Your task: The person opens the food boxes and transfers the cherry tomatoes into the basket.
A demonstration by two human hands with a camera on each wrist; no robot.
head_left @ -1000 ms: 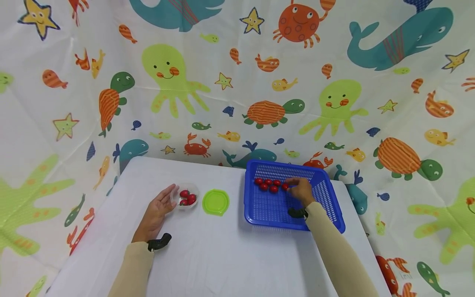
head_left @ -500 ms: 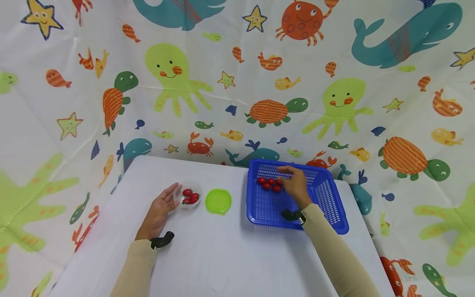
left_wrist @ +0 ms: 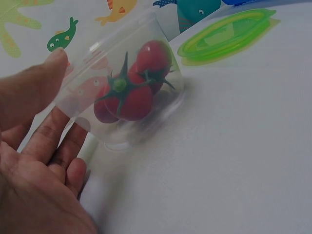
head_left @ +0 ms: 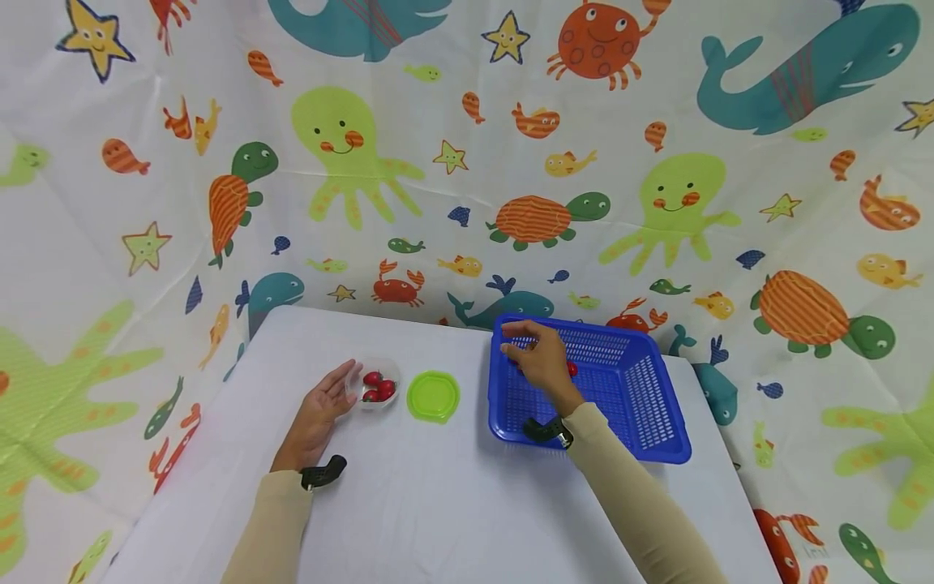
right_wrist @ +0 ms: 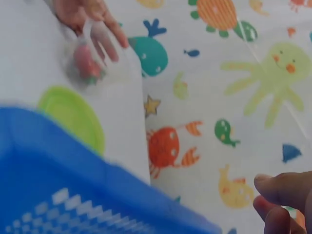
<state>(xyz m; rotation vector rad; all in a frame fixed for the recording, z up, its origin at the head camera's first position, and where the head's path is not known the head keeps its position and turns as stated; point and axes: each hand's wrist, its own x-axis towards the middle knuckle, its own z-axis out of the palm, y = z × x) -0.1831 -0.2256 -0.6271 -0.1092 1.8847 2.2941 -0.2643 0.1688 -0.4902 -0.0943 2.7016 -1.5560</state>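
Observation:
My left hand (head_left: 318, 422) holds a clear plastic container (left_wrist: 171, 92) at its side, thumb and fingers about its wall. Inside lie several small red tomatoes (left_wrist: 131, 97) with green stalks. Over the left part of the blue basket (head_left: 660, 405) is my right hand (head_left: 541, 361), thumb and forefinger bent towards each other. A bit of red, seemingly a small tomato (right_wrist: 262, 204), shows between its fingers in the right wrist view and is mostly hidden. One loose tomato (head_left: 572, 369) shows beside that hand; the hand covers most of the others in the basket.
A green lid (head_left: 434, 397) lies on the white table (head_left: 409, 495) between the container and the basket. Behind the table hangs a cloth (head_left: 452, 195) printed with sea animals. A black strap mount (head_left: 324, 472) sits on each wrist.
My right hand has moved left across the basket, from its middle to its left side, uncovering one tomato and hiding others. The left hand stays at the container.

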